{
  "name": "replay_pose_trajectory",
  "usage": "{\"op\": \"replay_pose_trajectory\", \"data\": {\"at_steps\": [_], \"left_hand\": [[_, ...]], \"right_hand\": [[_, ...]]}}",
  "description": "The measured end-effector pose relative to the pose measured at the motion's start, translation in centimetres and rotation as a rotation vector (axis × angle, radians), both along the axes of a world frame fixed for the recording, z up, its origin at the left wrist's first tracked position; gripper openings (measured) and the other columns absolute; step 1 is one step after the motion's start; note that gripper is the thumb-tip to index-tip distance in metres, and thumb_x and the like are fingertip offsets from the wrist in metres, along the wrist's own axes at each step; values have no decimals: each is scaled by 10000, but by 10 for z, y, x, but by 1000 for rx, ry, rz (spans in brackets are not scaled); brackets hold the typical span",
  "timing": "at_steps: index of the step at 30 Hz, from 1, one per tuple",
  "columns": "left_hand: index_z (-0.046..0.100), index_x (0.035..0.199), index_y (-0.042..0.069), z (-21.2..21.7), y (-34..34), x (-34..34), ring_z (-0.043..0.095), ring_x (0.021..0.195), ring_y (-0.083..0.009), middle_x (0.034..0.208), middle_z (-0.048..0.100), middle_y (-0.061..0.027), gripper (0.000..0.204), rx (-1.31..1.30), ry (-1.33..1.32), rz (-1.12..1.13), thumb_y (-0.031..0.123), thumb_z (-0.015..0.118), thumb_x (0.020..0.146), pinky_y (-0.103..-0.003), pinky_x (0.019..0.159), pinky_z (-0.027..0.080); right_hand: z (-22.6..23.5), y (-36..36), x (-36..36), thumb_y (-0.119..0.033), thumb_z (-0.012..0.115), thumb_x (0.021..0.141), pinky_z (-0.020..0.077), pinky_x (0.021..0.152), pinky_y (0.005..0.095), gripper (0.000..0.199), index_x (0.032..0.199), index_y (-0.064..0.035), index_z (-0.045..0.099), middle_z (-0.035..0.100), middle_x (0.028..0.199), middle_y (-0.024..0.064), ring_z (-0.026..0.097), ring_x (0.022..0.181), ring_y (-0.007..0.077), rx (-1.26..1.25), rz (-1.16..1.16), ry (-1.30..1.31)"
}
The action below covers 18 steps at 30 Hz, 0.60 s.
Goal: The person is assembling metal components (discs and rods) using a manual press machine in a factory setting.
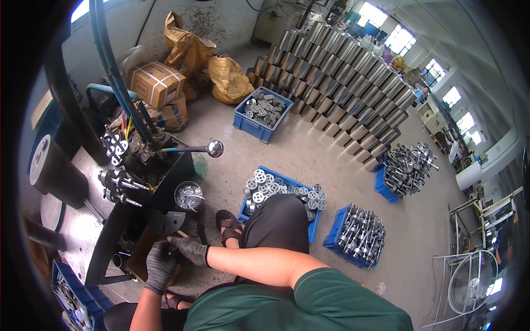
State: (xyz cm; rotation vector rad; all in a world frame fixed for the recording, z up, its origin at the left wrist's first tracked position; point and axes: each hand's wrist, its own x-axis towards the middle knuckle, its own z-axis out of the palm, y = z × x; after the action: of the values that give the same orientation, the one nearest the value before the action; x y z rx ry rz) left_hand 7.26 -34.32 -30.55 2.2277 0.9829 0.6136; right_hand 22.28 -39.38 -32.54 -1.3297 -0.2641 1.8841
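Observation:
My left hand [159, 268], in a dark grey knit glove, is raised beside the black machine frame with its fingers curled in. My right hand [190, 251], gloved alike, meets it at the fingertips, also closed. Whatever they pinch is too small or hidden to make out. Just beyond them lies a grey metal plate [173, 222] with a rounded edge. Under the hands stands an open brown box [144, 255]. A round metal bowl [189, 194] of shiny small parts is farther off. Shafted metal parts [118, 185] rest on the machine table [83, 229].
A ball-ended lever [214, 148] juts from the machine. Blue crates of metal discs [313, 231] and shafted rotors [338, 243] stand on the floor to the right. Another disc crate [251, 129] sits farther back, before stacked metal cylinders [331, 83]. A blue bin [98, 300] is at lower left.

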Motion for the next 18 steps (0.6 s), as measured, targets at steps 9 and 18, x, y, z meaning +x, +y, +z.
{"op": "replay_pose_trajectory", "data": {"at_steps": [9,18], "left_hand": [[663,1006,63,-1,16,-6,677,865,-347,937,663,-152,313,129,123,9,92,787,721,-428,749,550],[679,980,81,4,2,1,673,846,-366,927,662,-159,266,44,54,-72,156,809,759,-440,741,543]], "right_hand": [[-17,12,20,-570,495,1007,531,750,417,480,1230,-162,611,734,1022,64,701,887,204,3,-79,-29],[15,-5,8,-617,508,986,539,777,449,549,1250,-148,613,731,998,93,700,837,222,-52,-4,41]]}}
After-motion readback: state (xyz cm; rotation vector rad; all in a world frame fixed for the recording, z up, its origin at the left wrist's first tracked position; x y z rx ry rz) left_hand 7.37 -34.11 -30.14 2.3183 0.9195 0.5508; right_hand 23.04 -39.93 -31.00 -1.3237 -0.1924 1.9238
